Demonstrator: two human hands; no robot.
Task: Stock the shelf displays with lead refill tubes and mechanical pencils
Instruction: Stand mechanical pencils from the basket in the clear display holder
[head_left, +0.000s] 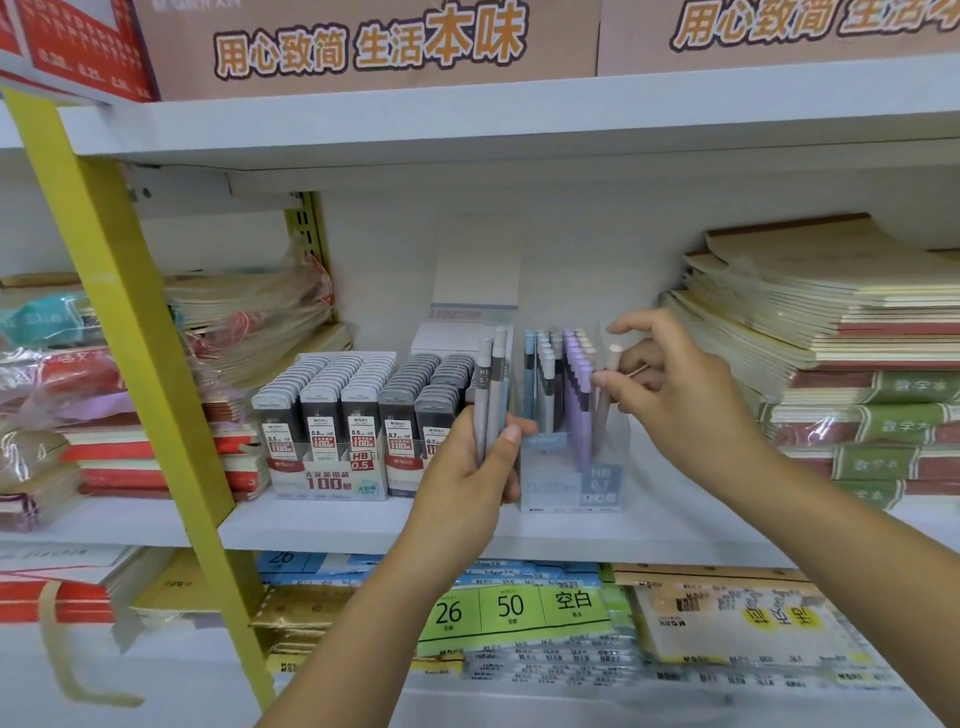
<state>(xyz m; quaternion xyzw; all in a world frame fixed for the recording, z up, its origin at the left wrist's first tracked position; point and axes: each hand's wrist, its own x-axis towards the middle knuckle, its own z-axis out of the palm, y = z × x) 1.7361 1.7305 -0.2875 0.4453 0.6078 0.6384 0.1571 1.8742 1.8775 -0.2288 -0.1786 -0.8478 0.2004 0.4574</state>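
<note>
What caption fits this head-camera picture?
Right hand pinches a pale pink mechanical pencil in the clear display box; left hand grips grey pencils.

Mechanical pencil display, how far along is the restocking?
Done: grey-capped lead refill tubes look full in their trays. In hand: right grip pinches a beige pencil at the clear plastic pencil box; left grip holds two grey pencils. Left: seating those three.

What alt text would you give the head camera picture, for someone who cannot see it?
A person's right hand pinches a pale mechanical pencil at a clear display box of pastel pencils on a white shelf, while the left hand grips a few grey pencils. Boxed lead refill tubes stand left of the box, notebook stacks to the right.
</note>
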